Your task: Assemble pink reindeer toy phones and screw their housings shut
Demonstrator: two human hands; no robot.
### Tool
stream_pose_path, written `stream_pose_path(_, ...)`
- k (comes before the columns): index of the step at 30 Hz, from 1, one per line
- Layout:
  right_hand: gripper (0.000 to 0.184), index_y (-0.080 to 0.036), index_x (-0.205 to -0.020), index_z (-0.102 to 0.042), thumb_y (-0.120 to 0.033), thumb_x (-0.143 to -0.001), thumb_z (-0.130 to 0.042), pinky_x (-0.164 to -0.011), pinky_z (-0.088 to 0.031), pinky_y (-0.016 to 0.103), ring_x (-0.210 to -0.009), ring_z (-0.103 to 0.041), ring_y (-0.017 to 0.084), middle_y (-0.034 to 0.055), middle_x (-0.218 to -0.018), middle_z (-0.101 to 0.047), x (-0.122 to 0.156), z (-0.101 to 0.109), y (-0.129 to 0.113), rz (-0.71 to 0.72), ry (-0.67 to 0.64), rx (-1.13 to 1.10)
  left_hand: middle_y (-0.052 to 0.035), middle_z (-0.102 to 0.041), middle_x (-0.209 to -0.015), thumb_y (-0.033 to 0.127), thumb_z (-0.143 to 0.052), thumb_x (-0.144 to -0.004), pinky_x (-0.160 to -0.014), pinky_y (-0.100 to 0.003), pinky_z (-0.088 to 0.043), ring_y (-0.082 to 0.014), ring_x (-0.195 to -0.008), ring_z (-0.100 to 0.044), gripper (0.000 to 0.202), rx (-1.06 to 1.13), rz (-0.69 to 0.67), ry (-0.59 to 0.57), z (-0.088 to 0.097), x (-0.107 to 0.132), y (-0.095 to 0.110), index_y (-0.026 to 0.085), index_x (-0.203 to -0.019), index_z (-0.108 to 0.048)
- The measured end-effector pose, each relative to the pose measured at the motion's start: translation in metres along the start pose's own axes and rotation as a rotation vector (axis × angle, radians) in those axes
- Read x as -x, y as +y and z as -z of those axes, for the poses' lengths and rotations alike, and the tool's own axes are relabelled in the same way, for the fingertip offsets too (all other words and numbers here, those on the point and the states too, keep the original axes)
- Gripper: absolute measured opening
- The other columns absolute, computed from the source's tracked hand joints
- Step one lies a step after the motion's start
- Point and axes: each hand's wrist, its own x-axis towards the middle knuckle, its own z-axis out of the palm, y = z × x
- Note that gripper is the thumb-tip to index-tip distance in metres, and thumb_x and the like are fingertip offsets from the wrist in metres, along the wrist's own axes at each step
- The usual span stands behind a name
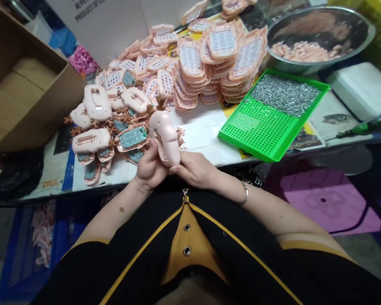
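Between my two hands, just above the table's front edge, is a pink plastic toy shell [167, 133] with brown antler-like parts at its far end. My left hand [152, 167] grips its left side, thumb up along the edge. My right hand [195, 169] is wrapped round its lower right end; some of its fingers are hidden behind the shell. To the left lies an open shell half with a green circuit board [133, 139] inside. Around it are several more pink shells [97, 101], some back side up with a long slot.
Stacked pink shell panels with button holes [190, 63] stand at the back. A green tray [254, 131] holds many small screws [285, 93]. Behind it sits a metal bowl [365, 31] of small pink parts. An electric screwdriver [368, 127] lies right; a cardboard box [60, 89] stands left.
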Motion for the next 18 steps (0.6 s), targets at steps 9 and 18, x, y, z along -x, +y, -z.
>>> stream_pose_path(9,0.052,-0.019,-0.07,-0.067,-0.053,-0.102,-0.045,-0.048,-0.03,0.029,-0.048,-0.055,0.014,0.0042,-0.06,-0.07,0.006,0.008,-0.013,0.039,-0.021,0.363,-0.0025,-0.073,-0.129,0.065,-0.084,-0.065,-0.11,-0.05,-0.05,-0.031,-0.132,-0.061,0.061,0.007,-0.097,-0.065,0.003,-0.01,-0.003,0.034,-0.115,-0.071)
stream_pose_path(18,0.041,-0.052,-0.122,-0.062,-0.057,-0.084,-0.074,-0.074,-0.058,0.034,-0.115,-0.067,0.02,-0.0069,-0.116,-0.068,0.1,0.132,-0.001,0.034,1.188,0.19,-0.013,-0.079,-0.107,0.018,-0.074,-0.074,-0.098,-0.045,-0.057,-0.0273,-0.095,-0.076,0.033,0.05,0.371,-0.133,-0.036,-0.042,-0.031,0.012,-0.107,-0.074)
